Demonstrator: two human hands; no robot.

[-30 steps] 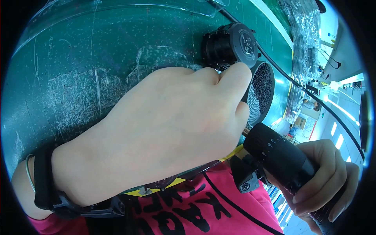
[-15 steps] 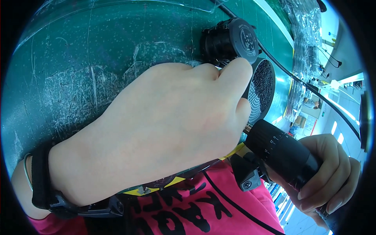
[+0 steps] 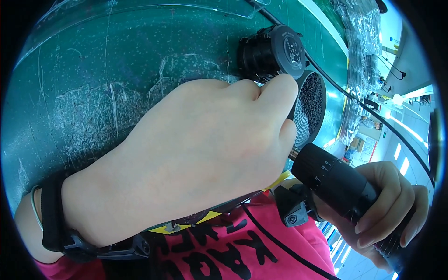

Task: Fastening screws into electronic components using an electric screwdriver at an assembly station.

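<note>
My left hand fills the middle of the view, back upward, its fingers curled and closed. Whatever lies between those fingertips is hidden from me. My right hand wraps the grip of a black electric screwdriver, which has a marked ring near its front. Its metal tip points leftward and disappears beside my left thumb and fingers. Behind the left knuckles sits a round black motor-like part with a flat disc face. Beside it a dark cup holds many small black pieces, apparently screws, and is partly covered by my hand.
A scratched green work mat spreads to the left. Black cable arcs along the right side. Clear plastic packing lies at the far right edge. A black clamp-like device sits near my right wrist, and a dark strap circles my left wrist.
Both hands hold nearly the same pose. The view has shifted slightly, and the fingers of my right hand have loosened a little on the screwdriver grip.
</note>
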